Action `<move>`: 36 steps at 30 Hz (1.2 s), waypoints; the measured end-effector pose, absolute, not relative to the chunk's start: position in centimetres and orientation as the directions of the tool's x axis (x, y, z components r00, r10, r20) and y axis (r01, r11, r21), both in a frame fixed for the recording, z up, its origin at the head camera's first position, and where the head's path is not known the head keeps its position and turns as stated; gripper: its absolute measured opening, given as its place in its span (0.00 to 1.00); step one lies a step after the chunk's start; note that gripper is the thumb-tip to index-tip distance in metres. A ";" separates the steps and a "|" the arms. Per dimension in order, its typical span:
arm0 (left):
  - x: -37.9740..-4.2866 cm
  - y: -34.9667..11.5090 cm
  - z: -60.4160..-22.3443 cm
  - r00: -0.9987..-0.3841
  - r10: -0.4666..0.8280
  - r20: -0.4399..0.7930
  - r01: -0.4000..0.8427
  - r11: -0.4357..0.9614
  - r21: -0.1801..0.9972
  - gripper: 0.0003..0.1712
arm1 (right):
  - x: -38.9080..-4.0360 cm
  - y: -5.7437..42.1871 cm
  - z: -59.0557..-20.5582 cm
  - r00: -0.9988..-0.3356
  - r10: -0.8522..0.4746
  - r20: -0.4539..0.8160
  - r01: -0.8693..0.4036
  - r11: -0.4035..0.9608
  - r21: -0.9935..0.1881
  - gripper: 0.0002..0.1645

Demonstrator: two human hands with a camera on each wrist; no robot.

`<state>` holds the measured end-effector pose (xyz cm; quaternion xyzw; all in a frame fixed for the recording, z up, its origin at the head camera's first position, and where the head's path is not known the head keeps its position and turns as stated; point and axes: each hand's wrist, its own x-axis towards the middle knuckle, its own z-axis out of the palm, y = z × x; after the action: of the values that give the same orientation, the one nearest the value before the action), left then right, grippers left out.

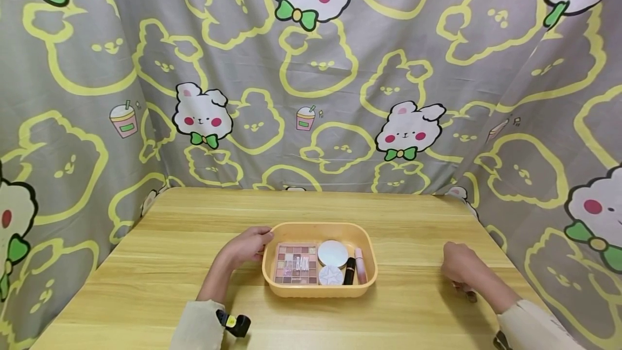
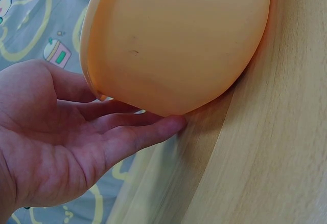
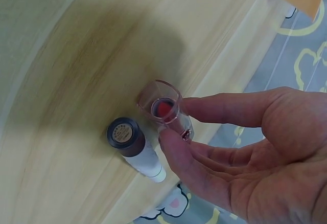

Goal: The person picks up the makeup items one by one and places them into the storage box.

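Note:
A yellow plastic basket (image 1: pixel 320 290) sits on the table, holding an eyeshadow palette (image 1: pixel 295 264), a white round compact (image 1: pixel 332 254), a smaller star-marked compact (image 1: pixel 331 275), a black tube (image 1: pixel 349 271) and a pink lip gloss tube (image 1: pixel 360 266). At its left end my left hand (image 1: pixel 249 244) grips the rim; the wrist view shows the fingers (image 2: pixel 148 134) against the basket's outer wall (image 2: pixel 179 45). Far to the right, my right hand (image 1: pixel 461 266) pinches a clear-cased lipstick (image 3: pixel 162 104) with red inside. Beside it stands a white tube with a dark cap (image 3: pixel 127 137).
The wooden table (image 1: pixel 311 207) runs back to a grey patterned curtain (image 1: pixel 311 80), which also hangs along both sides. A black wrist camera (image 1: pixel 235 324) is strapped by the left sleeve.

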<state>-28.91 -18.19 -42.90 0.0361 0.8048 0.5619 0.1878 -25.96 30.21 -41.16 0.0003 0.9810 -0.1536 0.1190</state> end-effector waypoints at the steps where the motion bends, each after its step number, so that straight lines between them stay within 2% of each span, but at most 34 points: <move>1: -28.9 -18.2 -42.9 -0.927 0.269 -0.262 -0.154 0.365 0.918 0.31 | -25.9 30.2 -41.2 -0.973 -0.036 -0.229 0.036 0.951 -0.306 0.10; 5: -28.9 -18.2 -42.9 -0.927 0.267 -0.262 -0.154 0.365 0.918 0.31 | -26.1 30.0 -41.2 -0.975 -0.029 -0.221 0.043 0.949 -0.311 0.04; 12: -29.0 -18.2 -42.9 -0.926 0.265 -0.268 -0.159 0.370 0.915 0.32 | -26.3 30.0 -41.3 -0.976 -0.037 -0.214 0.030 0.953 -0.300 0.04; 27: -29.0 -18.2 -43.1 -0.927 0.262 -0.270 -0.164 0.364 0.917 0.32 | -26.2 30.2 -41.6 -0.970 -0.023 -0.243 0.067 0.931 -0.358 0.14; 32: -29.1 -18.2 -43.1 -0.927 0.262 -0.267 -0.160 0.367 0.916 0.32 | -26.3 30.3 -41.2 -0.981 -0.052 -0.187 0.014 0.942 -0.334 0.14; 36: -29.2 -18.2 -43.1 -0.929 0.254 -0.268 -0.164 0.365 0.916 0.32 | -26.5 30.2 -40.9 -0.987 -0.096 -0.127 -0.051 0.946 -0.319 0.18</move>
<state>-29.16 -18.19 -43.11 0.0279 0.8051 0.5626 0.1857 -26.51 30.18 -40.88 -0.0376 0.9840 -0.1593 0.0706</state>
